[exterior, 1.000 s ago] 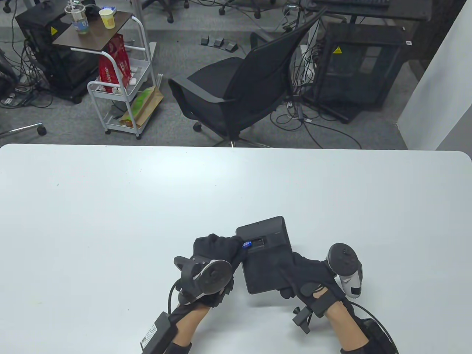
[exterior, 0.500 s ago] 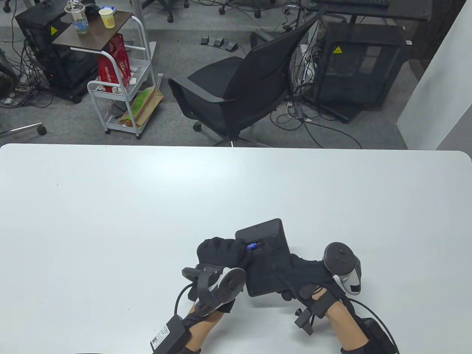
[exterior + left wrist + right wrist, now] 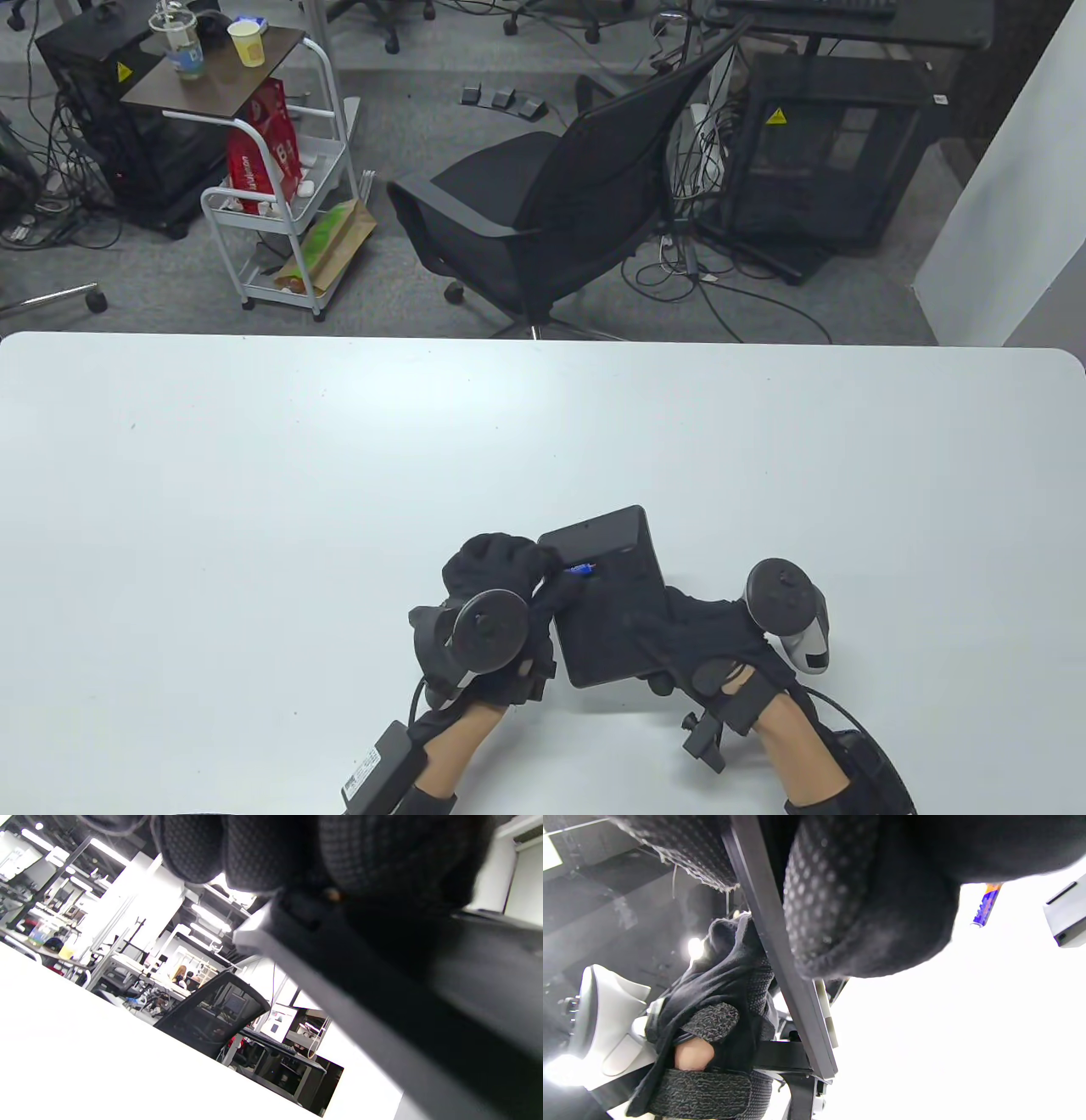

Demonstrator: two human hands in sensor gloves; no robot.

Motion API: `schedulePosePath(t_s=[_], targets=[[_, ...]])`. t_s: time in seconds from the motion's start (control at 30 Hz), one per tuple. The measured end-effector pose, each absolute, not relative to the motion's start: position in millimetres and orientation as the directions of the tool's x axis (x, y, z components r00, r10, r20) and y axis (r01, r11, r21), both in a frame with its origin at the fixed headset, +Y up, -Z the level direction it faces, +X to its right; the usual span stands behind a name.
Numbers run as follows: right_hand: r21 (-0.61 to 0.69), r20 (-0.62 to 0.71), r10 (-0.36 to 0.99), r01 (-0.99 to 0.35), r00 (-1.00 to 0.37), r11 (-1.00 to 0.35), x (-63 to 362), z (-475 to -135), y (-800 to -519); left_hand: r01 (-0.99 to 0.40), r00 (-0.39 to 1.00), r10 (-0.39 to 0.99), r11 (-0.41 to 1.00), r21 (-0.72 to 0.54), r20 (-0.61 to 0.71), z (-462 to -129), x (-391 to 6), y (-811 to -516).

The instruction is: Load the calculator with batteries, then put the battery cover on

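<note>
The black calculator is back side up near the table's front edge, lifted a little off the table. My right hand grips its near right edge, with fingers under it. My left hand pinches a blue battery and holds it at the open battery slot on the calculator's back. The calculator's edge fills the left wrist view, under my gloved fingers. A second blue and orange battery lies on the table in the right wrist view.
The white table spreads wide to the left, right and far side. A grey flat piece lies next to the second battery; I cannot tell what it is. An office chair and a cart stand beyond the far edge.
My left hand has brought the blue battery rightward from the calculator's edge onto the slot. The calculator has turned slightly and shifted toward me. My right hand has kept its grip.
</note>
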State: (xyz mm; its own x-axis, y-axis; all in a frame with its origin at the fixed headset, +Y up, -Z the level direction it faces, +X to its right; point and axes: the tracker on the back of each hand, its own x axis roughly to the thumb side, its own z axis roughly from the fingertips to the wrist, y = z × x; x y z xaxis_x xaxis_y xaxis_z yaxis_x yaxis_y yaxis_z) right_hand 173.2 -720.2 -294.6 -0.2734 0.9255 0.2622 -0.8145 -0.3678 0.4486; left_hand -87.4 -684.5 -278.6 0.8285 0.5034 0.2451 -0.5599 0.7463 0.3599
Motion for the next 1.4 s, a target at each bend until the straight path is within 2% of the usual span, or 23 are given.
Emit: schedulePosePath(t_s=[0.13,0.23,0.57,0.73,0.87,1.13,1.4], targets=[[0.463,0.284,0.93,-0.815,-0.235,-0.348,173.8,-293.8,-716.8,-0.631,0.775,0.594,0.725,0.274,0.215,-286.0,-98.7,-686.7],[0.482,0.288,0.932,-0.807,-0.222,-0.341,173.5,-294.2,-716.4,-0.731,0.681,0.702,0.667,0.141,0.207,-292.1,-104.9,-693.5],[0.481,0.258,0.939,-0.812,-0.229,-0.33,175.3,-296.2,-721.1,-0.74,0.668,0.71,0.665,0.098,0.225,-295.0,-104.7,-701.2],[0.432,0.232,0.952,-0.855,-0.202,-0.287,184.7,-299.8,-720.2,-0.77,0.635,0.738,0.63,0.107,0.226,-295.9,-108.5,-704.0],[0.33,0.197,0.955,-0.902,-0.222,-0.278,201.7,-303.8,-718.9,-0.747,0.663,0.716,0.652,0.132,0.218,-295.4,-109.4,-705.9],[0.165,0.12,0.985,-0.976,-0.124,-0.143,234.2,-310.5,-720.4,-0.651,0.758,0.631,0.746,0.141,0.163,-298.7,-106.7,-706.1],[0.064,0.127,0.979,-0.984,-0.159,-0.168,253.7,-313.6,-718.5,-0.513,0.856,0.498,0.85,0.115,0.139,-303.5,-94.9,-708.4]])
